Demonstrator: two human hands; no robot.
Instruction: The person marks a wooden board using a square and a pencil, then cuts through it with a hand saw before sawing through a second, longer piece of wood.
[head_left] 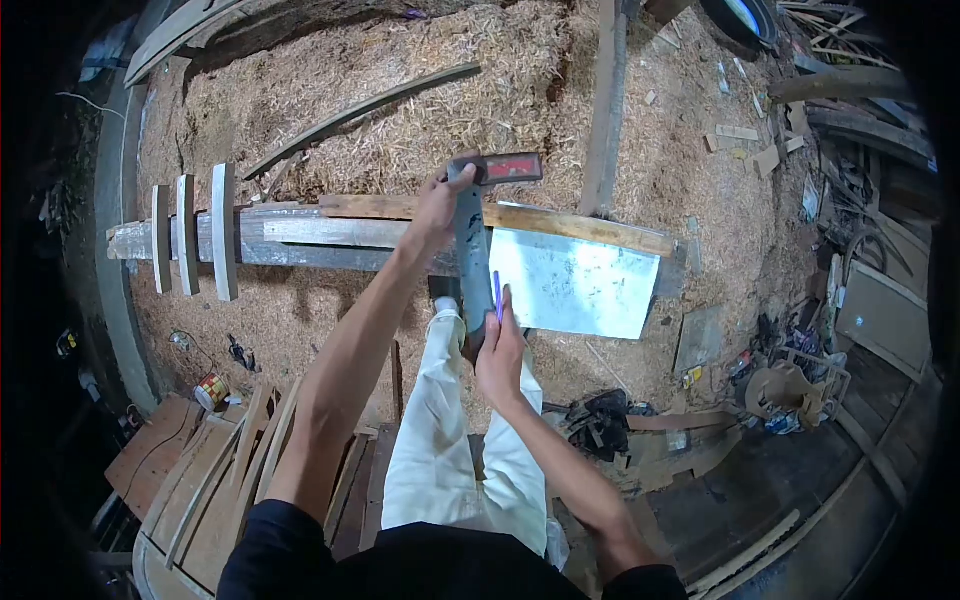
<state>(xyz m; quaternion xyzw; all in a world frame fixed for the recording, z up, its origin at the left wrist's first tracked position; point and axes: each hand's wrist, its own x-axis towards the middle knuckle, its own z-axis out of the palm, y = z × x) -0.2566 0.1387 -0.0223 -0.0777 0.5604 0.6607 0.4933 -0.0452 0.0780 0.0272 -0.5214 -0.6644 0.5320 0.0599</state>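
My left hand (437, 212) is closed around the far end of a grey wooden board (472, 240), which is held out in front of my legs. At that same end, a dark flat tool with a red face (512, 168), possibly a try square, sticks out to the right; its inner end is hidden by the fingers. Lower down, my right hand (500, 362) grips the near end of the board and also holds a purple pen (497, 293) pointing up. A white sheet (575, 282) leans or lies just right of the board.
A long beam (350, 257) crosses behind the board, with a brown strip (600, 232) along it. Three curved wooden slats (224, 232) lie across its left end. Wood shavings (400, 130) cover the ground. Loose timber (255, 440) lies lower left, with scrap (785, 390) at right.
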